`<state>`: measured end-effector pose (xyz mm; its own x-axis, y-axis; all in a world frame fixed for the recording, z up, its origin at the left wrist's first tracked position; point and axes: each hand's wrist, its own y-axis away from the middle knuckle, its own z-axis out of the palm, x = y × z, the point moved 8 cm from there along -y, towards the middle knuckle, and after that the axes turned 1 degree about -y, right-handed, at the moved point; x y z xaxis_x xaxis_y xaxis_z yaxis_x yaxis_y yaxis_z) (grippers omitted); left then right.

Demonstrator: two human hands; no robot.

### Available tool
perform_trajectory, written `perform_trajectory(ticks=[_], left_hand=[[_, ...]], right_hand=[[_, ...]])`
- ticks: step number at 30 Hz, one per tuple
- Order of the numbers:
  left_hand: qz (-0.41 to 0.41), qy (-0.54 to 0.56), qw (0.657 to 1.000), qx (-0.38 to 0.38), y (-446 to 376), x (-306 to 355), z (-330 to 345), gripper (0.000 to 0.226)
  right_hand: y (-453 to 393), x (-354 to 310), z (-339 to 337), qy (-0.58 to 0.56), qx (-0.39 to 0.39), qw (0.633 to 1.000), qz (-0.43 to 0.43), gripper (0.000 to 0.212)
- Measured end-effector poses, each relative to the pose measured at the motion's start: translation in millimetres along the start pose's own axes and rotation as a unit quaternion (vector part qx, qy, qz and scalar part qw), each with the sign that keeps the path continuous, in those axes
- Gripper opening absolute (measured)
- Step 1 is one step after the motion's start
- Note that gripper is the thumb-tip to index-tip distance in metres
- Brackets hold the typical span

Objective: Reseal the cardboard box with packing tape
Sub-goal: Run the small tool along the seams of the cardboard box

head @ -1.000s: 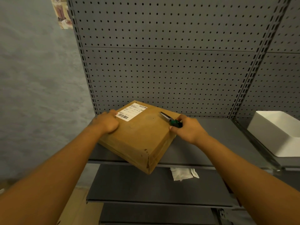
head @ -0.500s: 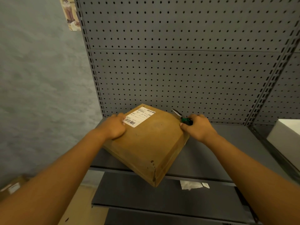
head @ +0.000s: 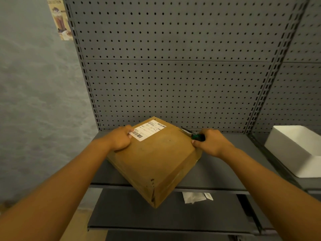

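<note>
A flat brown cardboard box (head: 156, 159) with a white shipping label (head: 147, 130) lies on the grey metal shelf (head: 217, 176), one corner jutting over the front edge. My left hand (head: 119, 138) grips the box's left edge, thumb beside the label. My right hand (head: 211, 142) is at the box's right edge and holds a green-handled tool (head: 198, 137) whose metal tip points away toward the pegboard. No tape roll is in sight.
A grey pegboard (head: 173, 75) backs the shelf. A white foam box (head: 295, 148) stands on the shelf at the right. White paper scraps (head: 194, 197) lie on the lower shelf (head: 156, 214). A poster (head: 60, 20) hangs on the wall at upper left.
The box has slid back a little toward the pegboard, with both hands staying on its edges. The right hand moved from above the box's top to its right edge.
</note>
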<state>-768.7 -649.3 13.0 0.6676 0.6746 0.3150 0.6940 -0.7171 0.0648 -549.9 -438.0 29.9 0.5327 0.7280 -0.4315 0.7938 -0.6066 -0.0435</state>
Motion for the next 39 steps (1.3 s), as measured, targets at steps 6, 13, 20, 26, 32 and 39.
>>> perform_trajectory(ticks=[6, 13, 20, 26, 32, 39], left_hand=[[-0.014, -0.077, 0.996, 0.033, 5.6, 2.5, 0.7, 0.042], [-0.039, -0.123, 0.987, 0.092, 17.2, 5.7, -1.8, 0.042], [-0.03, -0.068, 0.997, -0.005, 12.6, -0.8, 3.3, 0.046], [-0.029, -0.078, 0.996, -0.024, 5.8, -1.5, 9.2, 0.046], [-0.029, -0.076, 0.997, 0.002, 2.2, -2.9, 9.5, 0.045], [-0.021, -0.089, 0.992, 0.083, 16.1, 3.2, -1.4, 0.042]], right_hand=[[12.0, -3.1, -9.5, 0.024, 0.029, 0.999, -0.036, 0.038], [19.5, -1.9, -8.6, 0.027, 0.003, 0.999, -0.038, 0.026], [24.5, -0.1, -0.6, 0.016, -0.023, 0.999, -0.035, 0.031], [31.3, 5.8, 0.7, -0.01, -0.013, 1.0, -0.021, 0.033], [35.9, 0.8, -1.5, 0.013, -0.004, 1.0, -0.027, 0.031], [34.9, -23.6, -12.0, 0.105, 0.022, 0.99, -0.091, 0.042]])
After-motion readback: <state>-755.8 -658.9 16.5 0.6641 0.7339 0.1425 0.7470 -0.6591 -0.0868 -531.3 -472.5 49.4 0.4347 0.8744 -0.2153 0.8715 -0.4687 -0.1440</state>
